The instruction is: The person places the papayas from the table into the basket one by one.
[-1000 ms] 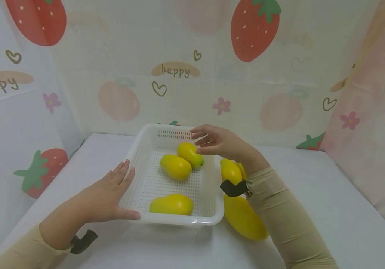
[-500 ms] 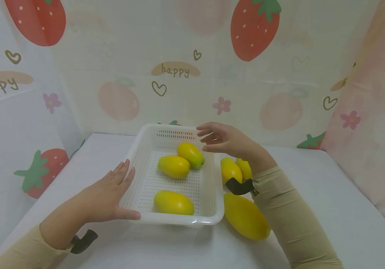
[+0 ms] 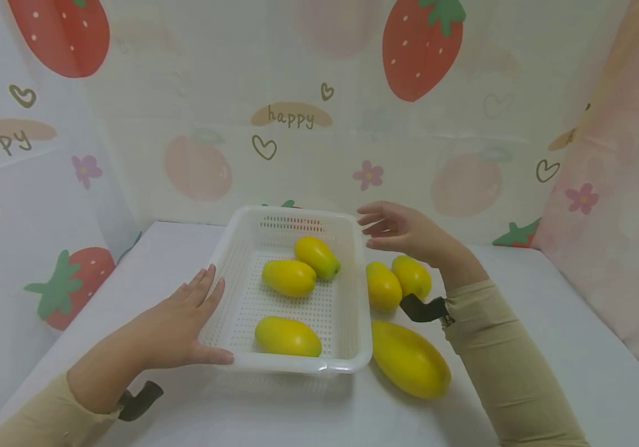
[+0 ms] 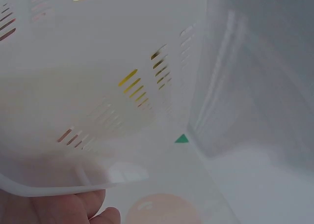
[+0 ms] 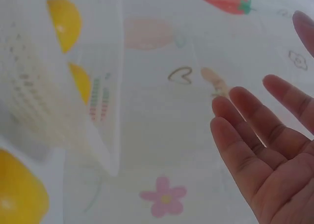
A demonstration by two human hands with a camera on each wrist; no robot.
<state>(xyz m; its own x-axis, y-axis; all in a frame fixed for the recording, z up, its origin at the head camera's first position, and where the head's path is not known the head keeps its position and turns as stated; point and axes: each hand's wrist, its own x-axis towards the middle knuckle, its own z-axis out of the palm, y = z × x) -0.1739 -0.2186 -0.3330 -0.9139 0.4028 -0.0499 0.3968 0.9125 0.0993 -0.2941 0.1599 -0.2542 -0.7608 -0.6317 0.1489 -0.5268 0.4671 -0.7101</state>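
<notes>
A white plastic basket [image 3: 291,363] with slotted walls holds three yellow fruits, mango-like in shape. Two lie together toward the back, a rear fruit [image 3: 317,257] with a greenish end and a middle fruit [image 3: 288,277]; the front fruit [image 3: 288,336] is near the front wall. My left hand [image 3: 177,329] rests on the basket's left side, fingers spread and straight, thumb along the front rim. In the left wrist view its fingers [image 4: 64,209] show just past the rim. My right hand [image 3: 406,233] hovers beyond the basket's right back corner, holding nothing, fingers [image 5: 240,155] slightly bent.
Right of the basket on the white table [image 3: 531,323] lie two smaller yellow fruits [image 3: 411,277] side by side, and a larger elongated yellow fruit [image 3: 411,360] nearer the front. A printed strawberry curtain [image 3: 319,167] stands behind and along both sides.
My right hand has moved right, from over the basket to outside its right edge. The front fruit has turned slightly and the middle one shifted a little left. My left hand stays put.
</notes>
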